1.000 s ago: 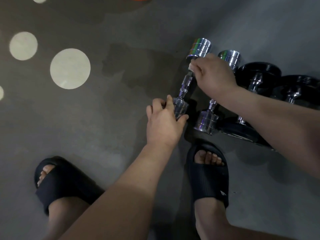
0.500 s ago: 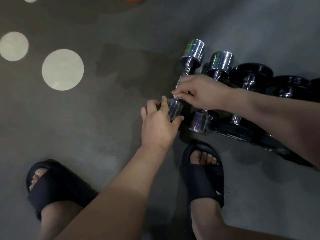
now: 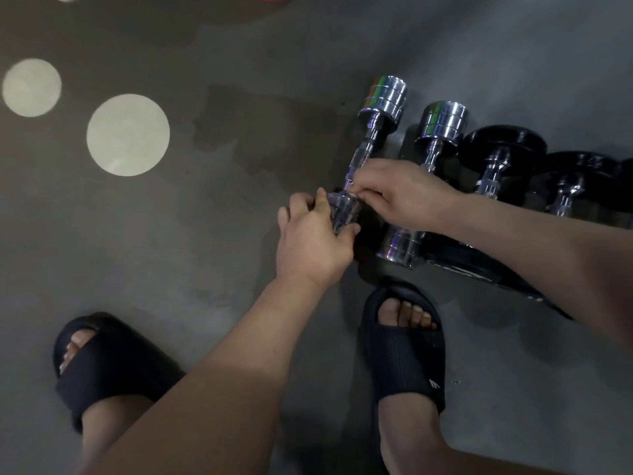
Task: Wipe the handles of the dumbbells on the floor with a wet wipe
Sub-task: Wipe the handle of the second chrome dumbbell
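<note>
On matte grey floor, ribbed chrome dumbbell, left hand curled round its near head, right hand — fingers pinched on the knurled handle

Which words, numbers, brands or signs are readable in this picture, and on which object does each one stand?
No word or number can be read.
On the right slipper: a small white logo, a shape only, no letters.
On the near plate of the black dumbbell: pale print, too blurred to read.
On the chrome dumbbells: no text visible.
</note>
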`<state>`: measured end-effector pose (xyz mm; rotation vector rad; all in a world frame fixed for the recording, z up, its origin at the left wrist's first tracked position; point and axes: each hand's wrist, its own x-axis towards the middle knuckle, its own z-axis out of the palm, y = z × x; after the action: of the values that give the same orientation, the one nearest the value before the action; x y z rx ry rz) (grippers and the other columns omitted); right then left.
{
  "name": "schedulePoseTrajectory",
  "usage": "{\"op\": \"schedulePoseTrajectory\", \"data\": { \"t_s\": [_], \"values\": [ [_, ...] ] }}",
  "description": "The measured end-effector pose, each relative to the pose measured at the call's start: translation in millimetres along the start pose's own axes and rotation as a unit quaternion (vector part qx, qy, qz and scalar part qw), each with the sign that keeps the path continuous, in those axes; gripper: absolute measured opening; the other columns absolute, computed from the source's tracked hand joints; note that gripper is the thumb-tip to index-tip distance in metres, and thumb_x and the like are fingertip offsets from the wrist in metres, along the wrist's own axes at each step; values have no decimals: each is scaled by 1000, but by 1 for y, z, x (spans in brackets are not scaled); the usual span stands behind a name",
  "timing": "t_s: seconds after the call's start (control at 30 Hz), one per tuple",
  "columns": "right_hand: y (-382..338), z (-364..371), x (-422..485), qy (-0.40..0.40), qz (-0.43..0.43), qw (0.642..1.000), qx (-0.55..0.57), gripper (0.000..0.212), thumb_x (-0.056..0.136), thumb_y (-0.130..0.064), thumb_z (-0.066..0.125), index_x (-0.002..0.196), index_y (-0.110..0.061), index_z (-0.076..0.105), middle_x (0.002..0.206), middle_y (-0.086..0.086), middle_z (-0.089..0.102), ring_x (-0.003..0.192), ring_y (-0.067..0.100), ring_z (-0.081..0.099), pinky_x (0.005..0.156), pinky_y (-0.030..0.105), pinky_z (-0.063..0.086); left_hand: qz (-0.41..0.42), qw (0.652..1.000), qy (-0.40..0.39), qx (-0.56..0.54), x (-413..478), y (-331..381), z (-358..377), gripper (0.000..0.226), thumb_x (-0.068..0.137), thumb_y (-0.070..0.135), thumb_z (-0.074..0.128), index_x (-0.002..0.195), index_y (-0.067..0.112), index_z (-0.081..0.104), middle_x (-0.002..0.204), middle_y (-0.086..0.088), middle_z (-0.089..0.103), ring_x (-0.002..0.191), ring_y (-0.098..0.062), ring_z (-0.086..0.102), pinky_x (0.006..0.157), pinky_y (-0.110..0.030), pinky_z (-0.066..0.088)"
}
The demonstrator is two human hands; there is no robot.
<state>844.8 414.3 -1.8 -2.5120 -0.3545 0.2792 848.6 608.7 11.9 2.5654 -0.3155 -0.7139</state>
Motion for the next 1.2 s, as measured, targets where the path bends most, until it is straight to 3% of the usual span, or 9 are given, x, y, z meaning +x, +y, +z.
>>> {"op": "schedulePoseTrajectory", "data": {
  "t_s": [0.23,0.53,0.67,0.77,0.93,1.1,1.2],
  "values": [
    [0,0,4,14,10,1000,4,5,92,-8,64,88,-10,61,90,1,58,82,21,57,72,39,49,-23,999,-43,-8,13,-5,-11,76,94,44,63,156,11,34,139,-8,39,126,-33,36,112,-35,33],
    [0,5,3,56,7,998,21,10,99,-17,59,99,-11,67,99,-2,63,90,13,60,78,24,48,-11,1000,-9,-22,3,-2,0,81,92,48,66,157,12,33,137,-5,38,123,-29,34,112,-34,35],
    [5,1,19,99,77,992,-1,17,101,-23,55,96,-10,64,99,4,63,91,20,60,76,30,43,-12,1000,-6,-14,1,1,0,82,92,50,65,157,12,31,137,-4,37,122,-28,33,111,-33,36],
    [10,-3,32,153,155,976,-22,22,102,-24,53,95,-7,65,98,8,65,93,24,60,74,27,37,-10,1000,-12,0,1,2,-2,83,93,52,63,158,14,30,137,-4,36,124,-28,32,109,-35,37],
    [-3,1,17,71,69,995,3,17,99,-21,59,89,-11,68,90,2,65,84,15,58,74,26,41,-9,1000,-12,12,1,4,-3,82,92,53,63,157,14,30,137,-3,36,125,-27,32,107,-37,40],
    [5,-19,41,124,193,973,14,19,99,-18,56,93,-6,69,105,3,73,98,19,67,81,27,49,-6,1000,-10,23,-2,6,-2,82,92,54,62,157,14,30,138,-4,37,125,-28,33,105,-37,41],
    [-7,-17,32,85,131,988,-16,18,98,-20,58,92,-9,71,97,2,73,91,19,66,78,28,47,-5,999,-8,32,-1,7,-4,82,92,54,62,157,14,30,139,-4,37,125,-28,33,105,-39,42]
  ]
}}
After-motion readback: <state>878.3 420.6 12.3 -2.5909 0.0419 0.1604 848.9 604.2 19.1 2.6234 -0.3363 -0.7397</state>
